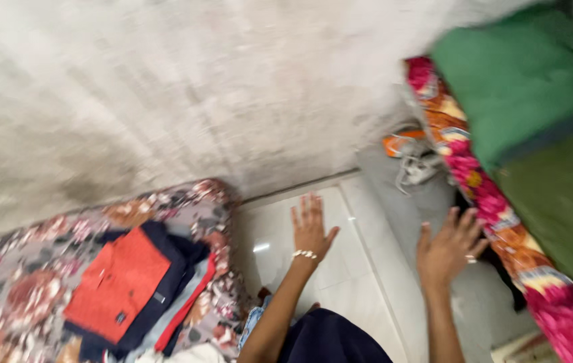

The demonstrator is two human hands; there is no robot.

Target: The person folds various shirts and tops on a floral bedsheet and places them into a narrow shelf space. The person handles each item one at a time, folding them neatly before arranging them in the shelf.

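My left hand (311, 228) is raised over the white tiled floor (360, 289), fingers spread, holding nothing; a beaded bracelet sits on its wrist. My right hand (449, 246) is also open with fingers apart, close to the edge of a bright floral mattress (501, 215) on the right. On that mattress lies a green cloth (521, 74). At lower left a folded red and navy shirt (125, 286) rests on other folded clothes on a floral bedspread (24, 269). The frame is blurred by motion.
A rough grey wall (165, 87) fills the upper part of the view. White sandals and an orange item (413, 158) lie on the floor by the wall. My dark garment (333, 339) shows at the bottom.
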